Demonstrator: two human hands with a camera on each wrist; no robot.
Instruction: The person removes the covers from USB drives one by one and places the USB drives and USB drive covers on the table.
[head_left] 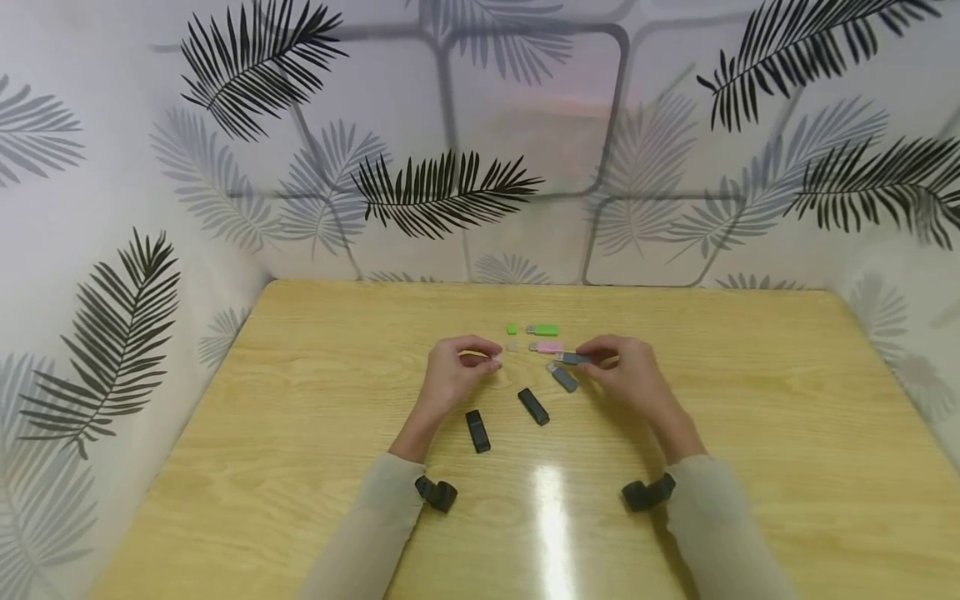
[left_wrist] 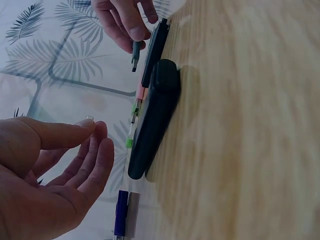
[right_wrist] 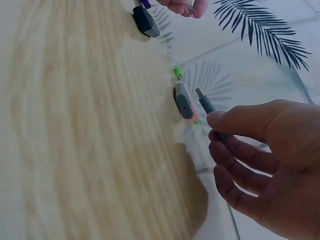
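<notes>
My left hand [head_left: 452, 371] pinches a small clear cap [left_wrist: 89, 118] between thumb and fingertips, above the table. Between thumb and forefinger, my right hand [head_left: 621, 367] grips a grey USB stick [right_wrist: 206, 104], its bare metal plug pointing toward the left hand. Another grey USB stick [head_left: 562, 377] lies on the table just below the right fingertips in the head view. Close by lies a pink USB stick [head_left: 546, 347], with a small clear cap [head_left: 512, 346] to its left. Behind it rest a green USB stick [head_left: 543, 330] and a green cap [head_left: 512, 329].
Two black USB sticks [head_left: 533, 407] [head_left: 477, 431] lie nearer the person, between the forearms. A blue and grey item [left_wrist: 126, 214] shows low in the left wrist view. The wooden table [head_left: 300, 500] ends at a leaf-patterned backdrop [head_left: 525, 242].
</notes>
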